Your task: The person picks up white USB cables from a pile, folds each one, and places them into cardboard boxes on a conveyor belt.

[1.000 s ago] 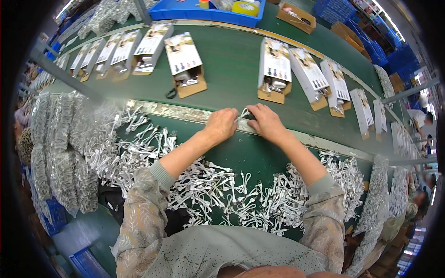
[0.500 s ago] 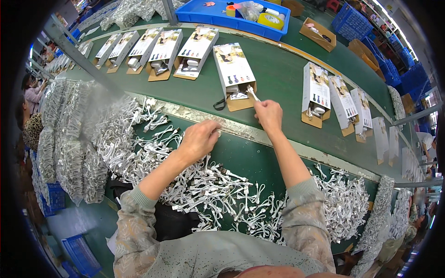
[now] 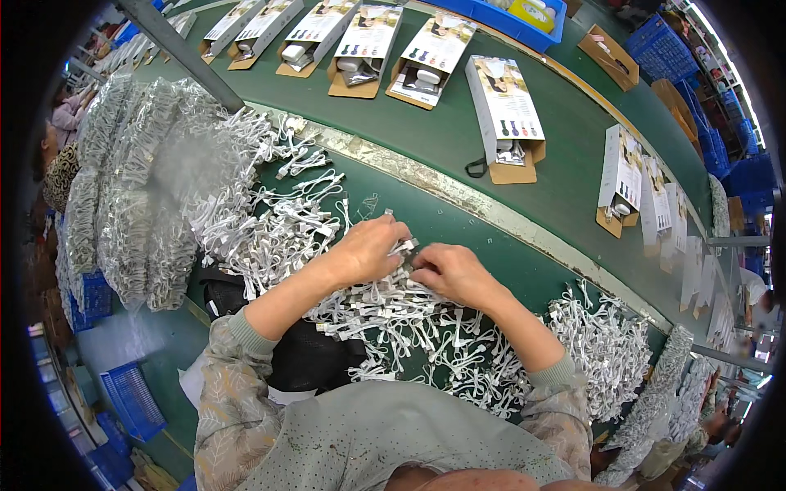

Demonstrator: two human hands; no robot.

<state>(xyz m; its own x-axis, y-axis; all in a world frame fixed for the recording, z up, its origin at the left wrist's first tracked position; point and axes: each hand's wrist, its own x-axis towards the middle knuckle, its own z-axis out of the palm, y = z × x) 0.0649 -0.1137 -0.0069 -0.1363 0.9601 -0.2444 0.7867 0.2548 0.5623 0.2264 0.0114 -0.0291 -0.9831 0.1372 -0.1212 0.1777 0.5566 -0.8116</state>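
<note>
Left hand (image 3: 368, 250): fingers closed on a white cable (image 3: 407, 246), its pale connector end poking out between the two hands, low over the worktop (image 3: 483, 245); right hand (image 3: 454, 272) just beside, thumb and fingers bent toward the same spot; cannot tell whether it grips or only touches; fingertips partly hidden.

Loose heap of white cables (image 3: 409, 323) directly beneath and nearer the body than both hands, spreading left past the left hand; most tied in short loops; second pile of cables (image 3: 602, 348) right of the right forearm.

Black fabric item (image 3: 311, 356) under and beside the left forearm; clear-wrapped bundles (image 3: 123, 188) well left of the left hand, stacked in long columns.

Beyond the hands, a worn pale ledge (image 3: 442, 184); past it a green surface with open white boxes; closest open box (image 3: 508, 102) ahead and right of the hands, flap down, facing them, a black loop (image 3: 476, 168) by its near corner; other boxes (image 3: 360, 37) ahead-left, more (image 3: 624, 172) ahead-right; blue tray (image 3: 491, 29) farthest ahead.
</note>
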